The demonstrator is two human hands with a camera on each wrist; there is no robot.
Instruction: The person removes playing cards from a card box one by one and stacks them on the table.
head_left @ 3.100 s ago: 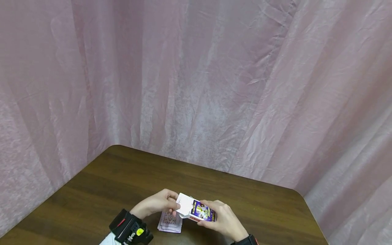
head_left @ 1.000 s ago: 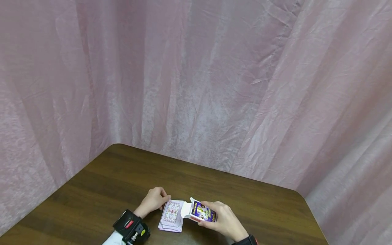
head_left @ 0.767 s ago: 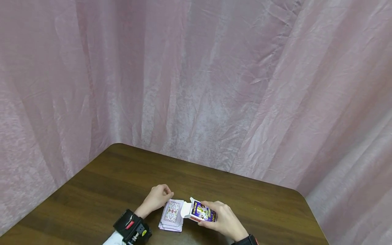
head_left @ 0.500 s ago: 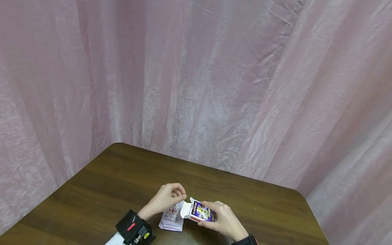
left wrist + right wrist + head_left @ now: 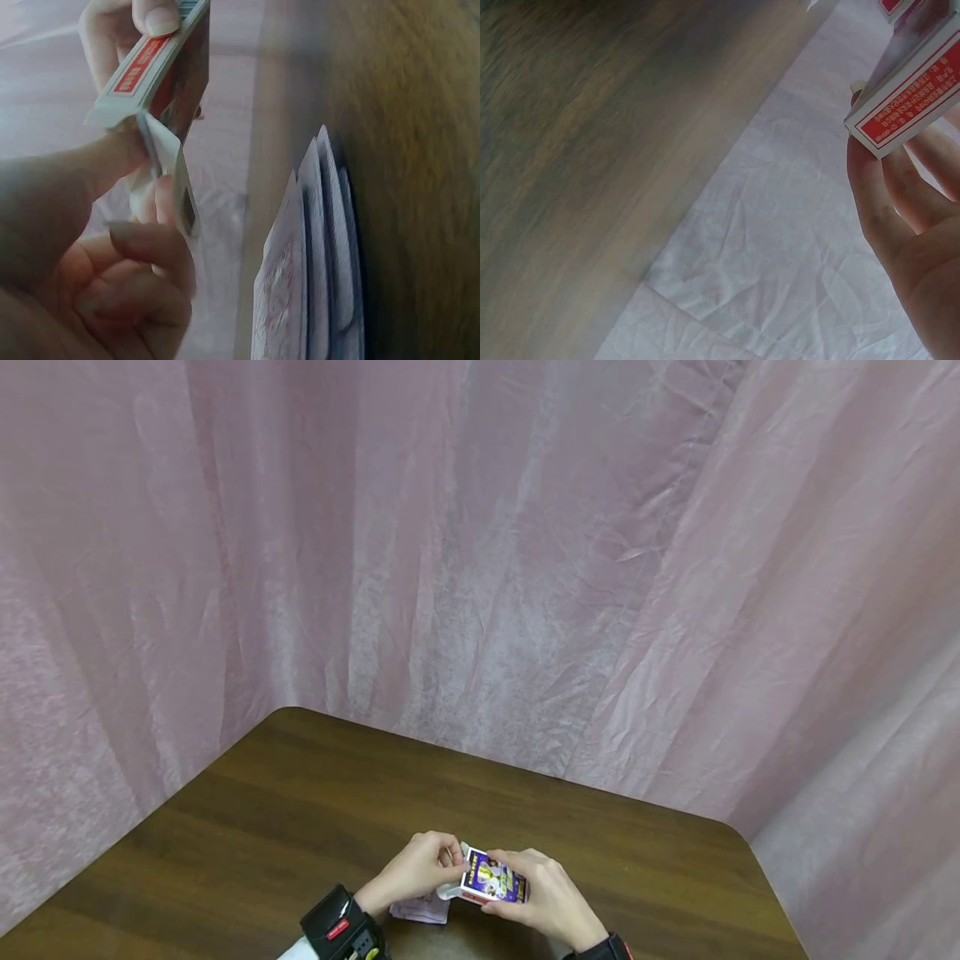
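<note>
My right hand (image 5: 551,893) holds a purple and white playing-card box (image 5: 492,878) above the table, thumb on one side and fingers on the other. The box's open end points left, with a white flap (image 5: 446,892) sticking out. At that end, my left hand (image 5: 416,867) pinches with thumb and fingertips. In the left wrist view a thin grey edge (image 5: 149,144) shows between them; I cannot tell whether it is card or flap. Under the left hand lies an uneven pile of playing cards (image 5: 315,277), backs up, partly hidden in the head view.
The brown wooden table (image 5: 300,785) has rounded far corners. Behind it hangs a pink velvet curtain (image 5: 480,568) close to the far edge. A black wrist device (image 5: 341,920) sits on the left wrist.
Earlier, my left hand drew a white card from the box, then moved beside the grown pile. Since then it has passed rightward over the pile to the box's open end. The right hand stays nearly still.
</note>
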